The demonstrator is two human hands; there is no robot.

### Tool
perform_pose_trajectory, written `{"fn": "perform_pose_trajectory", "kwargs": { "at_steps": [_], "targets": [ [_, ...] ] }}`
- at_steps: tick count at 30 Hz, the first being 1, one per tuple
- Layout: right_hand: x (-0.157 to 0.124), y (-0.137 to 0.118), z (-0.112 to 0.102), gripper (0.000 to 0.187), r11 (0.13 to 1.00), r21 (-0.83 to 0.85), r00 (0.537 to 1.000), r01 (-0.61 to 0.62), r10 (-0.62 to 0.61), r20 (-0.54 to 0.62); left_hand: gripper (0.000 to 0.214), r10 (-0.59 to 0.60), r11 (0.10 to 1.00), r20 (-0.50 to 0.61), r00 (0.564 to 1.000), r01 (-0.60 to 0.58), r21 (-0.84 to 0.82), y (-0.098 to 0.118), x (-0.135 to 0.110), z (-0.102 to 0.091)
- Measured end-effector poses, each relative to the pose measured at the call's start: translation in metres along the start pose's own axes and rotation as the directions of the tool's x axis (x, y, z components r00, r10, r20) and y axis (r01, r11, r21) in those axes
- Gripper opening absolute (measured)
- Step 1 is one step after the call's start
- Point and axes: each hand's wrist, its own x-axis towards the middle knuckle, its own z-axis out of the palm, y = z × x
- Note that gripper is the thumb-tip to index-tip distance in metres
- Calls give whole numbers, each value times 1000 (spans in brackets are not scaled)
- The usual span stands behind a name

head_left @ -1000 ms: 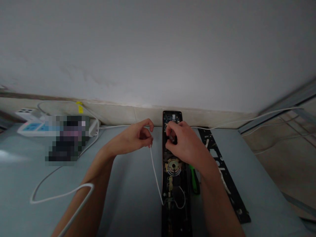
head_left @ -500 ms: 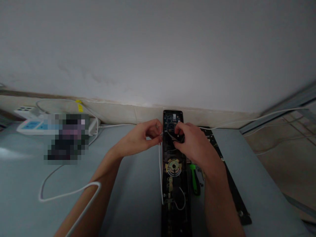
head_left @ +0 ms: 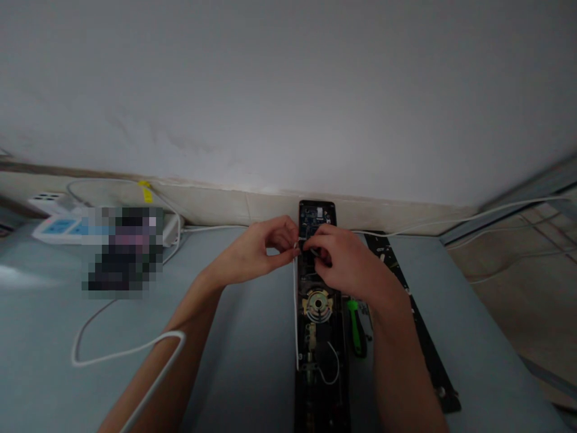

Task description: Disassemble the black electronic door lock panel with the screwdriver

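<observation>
A long black device housing (head_left: pixel 318 385) lies lengthwise before me, its inside exposed. It holds a circuit board (head_left: pixel 311 215) at the far end and a round metal speaker-like part (head_left: pixel 318 304) near the middle. My left hand (head_left: pixel 264 249) is at the housing's left edge, thumb and fingertips pinched on a thin white wire (head_left: pixel 296 313) that runs down along that edge. Over the board's near end, my right hand (head_left: pixel 345 258) has its fingers curled and closed close to the left fingertips. Whatever it grips is hidden by the fingers.
Right of the housing lie a green-and-black screwdriver (head_left: pixel 356 328) and a long black panel (head_left: pixel 428 343). A white power strip (head_left: pixel 58 230) and a pixelated object (head_left: pixel 126 246) are at left. A white cable (head_left: pixel 130 358) loops by my left forearm. A wall borders the table's back.
My right hand has shifted left, bringing its fingertips closer to those of my left hand. The left hand stays nearly in place on the white wire.
</observation>
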Motion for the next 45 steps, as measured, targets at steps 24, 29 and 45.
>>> {"fn": "perform_pose_trajectory", "kwargs": {
  "at_steps": [24, 29, 45],
  "targets": [
    [14, 5, 9, 13, 999, -2, 990, -47, 46, -132, 35, -118, 992, -156, 981, 108, -69, -16, 5, 3],
    [15, 5, 9, 14, 997, -4, 986, -78, 77, -149, 33, -104, 993, -166, 981, 93, -72, -13, 5, 4],
    [16, 0, 10, 17, 996, -36, 988, -78, 72, -140, 27, -66, 998, -167, 984, 61, -31, -3, 4, 7]
  ]
}}
